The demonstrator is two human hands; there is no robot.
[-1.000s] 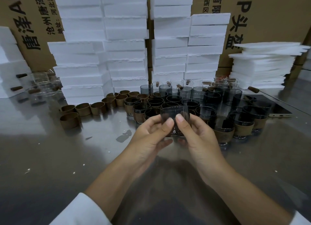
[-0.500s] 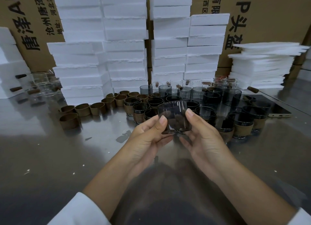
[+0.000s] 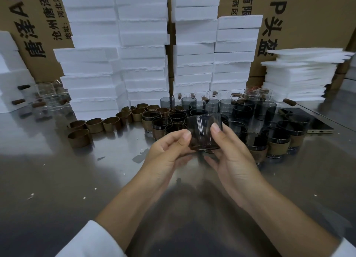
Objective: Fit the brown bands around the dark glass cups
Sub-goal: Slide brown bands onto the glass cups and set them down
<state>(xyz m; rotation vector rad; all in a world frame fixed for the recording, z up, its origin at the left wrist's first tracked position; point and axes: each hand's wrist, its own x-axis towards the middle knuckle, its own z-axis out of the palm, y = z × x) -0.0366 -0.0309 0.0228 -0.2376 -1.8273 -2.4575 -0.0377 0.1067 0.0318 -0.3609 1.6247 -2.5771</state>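
While it hangs above the middle of the table (image 3: 57,179), a cup (image 3: 204,128) is pinched between both hands. The left hand (image 3: 169,154) clamps thumb and fingers on its left side; the right hand (image 3: 233,162) sets its thumb on the front wall, fingers curled beneath. Loose bands (image 3: 94,124) line the table's back left. Banded cups (image 3: 277,141) crowd the back right, before foam blocks (image 3: 142,45).
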